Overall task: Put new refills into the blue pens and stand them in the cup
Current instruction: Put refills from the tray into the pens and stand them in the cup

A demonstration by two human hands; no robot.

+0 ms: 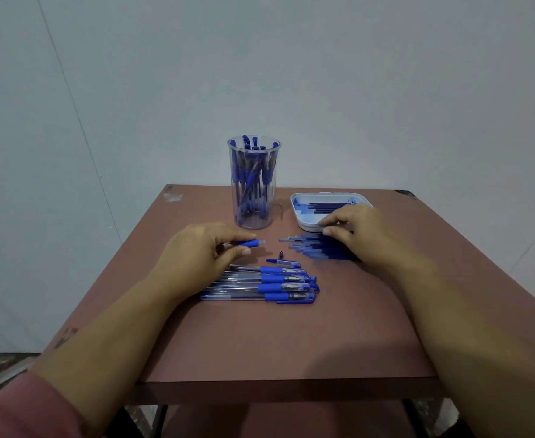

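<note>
The left hand (203,248) grips a pen barrel (247,243); the right hand (354,229) touches loose refills (313,248) beside the tray (301,213).

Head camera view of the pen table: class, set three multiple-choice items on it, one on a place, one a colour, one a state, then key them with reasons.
1. Where does the clear cup stand relative to the tray?
A. left of it
B. right of it
C. inside it

2. What colour is the tray?
A. red
B. white
C. black

3. What is the left hand doing?
A. lying flat, empty
B. gripping the cup
C. holding a pen barrel

Key: 1 A, the cup stands apart, left of the tray; 2 B, its rim is white; 3 C, its fingers curl round the blue-gripped barrel.
</note>
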